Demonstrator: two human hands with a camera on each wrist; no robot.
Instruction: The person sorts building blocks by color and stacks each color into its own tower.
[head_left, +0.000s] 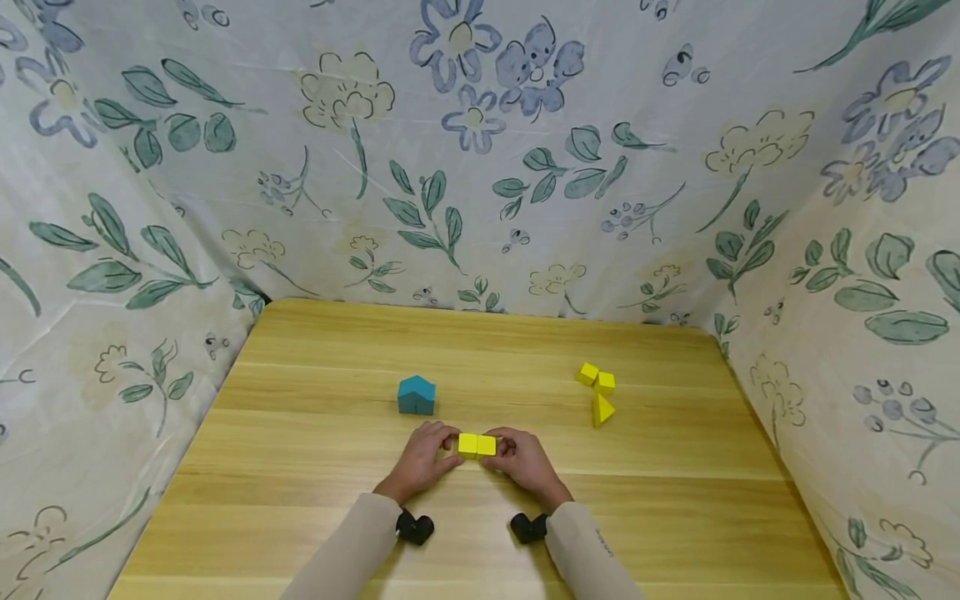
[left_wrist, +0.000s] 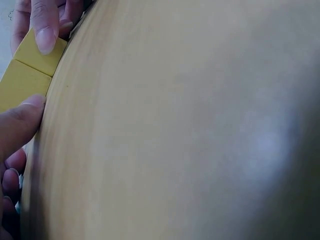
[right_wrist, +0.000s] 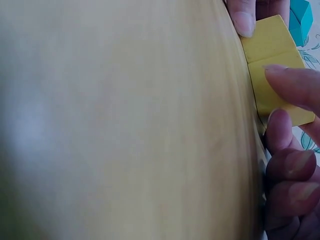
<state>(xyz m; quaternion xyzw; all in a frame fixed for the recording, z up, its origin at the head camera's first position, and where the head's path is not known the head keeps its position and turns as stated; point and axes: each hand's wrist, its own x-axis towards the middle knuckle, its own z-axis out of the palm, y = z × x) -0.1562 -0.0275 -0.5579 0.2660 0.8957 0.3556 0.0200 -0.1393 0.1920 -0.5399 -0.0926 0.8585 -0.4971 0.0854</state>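
A: How is the grip?
B: The left hand (head_left: 423, 457) pinches the left yellow block (head_left: 467, 446), thumb and fingers parted only as far as the block demands; the right hand (head_left: 525, 458) pinches the right yellow block (head_left: 487, 446) the same way — each thumb touches the near side, while the fingers behind are partly hidden.

A: And where are those two blocks?
B: Side by side, meeting at a thin seam, roughly midway between the left and right edges of the tabletop (head_left: 247, 500); they appear to rest on the wood, judging by the low wrist views.

A: What could go wrong from here?
B: Uneven pressure, I'd say; if one thumb pushes harder than the fingers opposite, its block may twist and the seam spread into a wedge; if a hand pulls away before its fingers loosen, it could drag its block along; too hard a squeeze inward might buckle the pair.

A: Anything nearby to knock?
B: The blue house-like shape (head_left: 416, 396) sits just beyond the left hand, towards the far edge; a careless sweep of the knuckles could nudge it; a yellow cube (head_left: 587, 373), a second yellow cube (head_left: 605, 383) and a yellow triangle (head_left: 602, 411) lie towards the far right corner — well apart from the right hand, so less at risk.
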